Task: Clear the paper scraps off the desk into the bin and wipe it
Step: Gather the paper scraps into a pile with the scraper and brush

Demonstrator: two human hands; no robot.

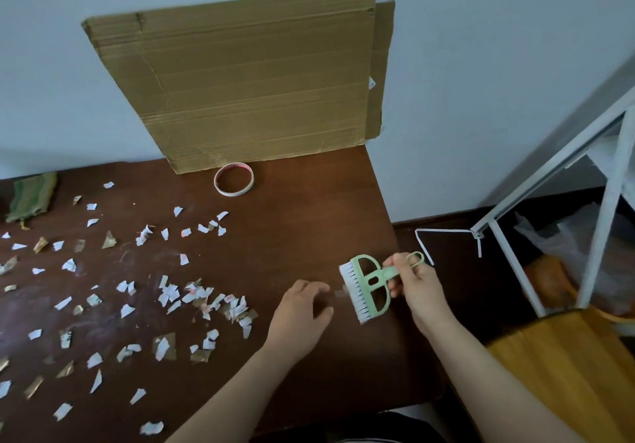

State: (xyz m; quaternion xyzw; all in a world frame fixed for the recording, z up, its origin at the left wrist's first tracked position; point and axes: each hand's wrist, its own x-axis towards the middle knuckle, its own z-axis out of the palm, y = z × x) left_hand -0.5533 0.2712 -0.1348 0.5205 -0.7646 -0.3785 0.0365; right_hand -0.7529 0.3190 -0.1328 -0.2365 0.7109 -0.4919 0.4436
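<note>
Nearest on my feed, two bare forearms reach in from the bottom edge. The left hand (302,308) hovers low over the desk (292,236) with fingers loosely bent toward the bristles. Its fingertips are smeared by motion, so I cannot tell whether it pinches anything. The right hand (417,281) grips the slim handle of a small brush (372,279) made of pale green plastic, with a looped end, an open fan-shaped head and a row of stiff white bristles pointing left toward the other hand. The brush is held above the desk's right edge.

The paper scraps (206,300) lie left of the hands across the dark brown, scuffed wood. They are torn white and brownish bits, jagged and curled, thickest in a loose heap just left of the left hand and thinning toward the left edge.

Farther back lies a flat ring of tape (233,179), white outside with a reddish rim, and at far left a crumpled green cloth (32,197). Behind the ring a ribbed cardboard sheet (254,82) leans on the pale wall, and a white metal rack (584,154) stands to the right.
</note>
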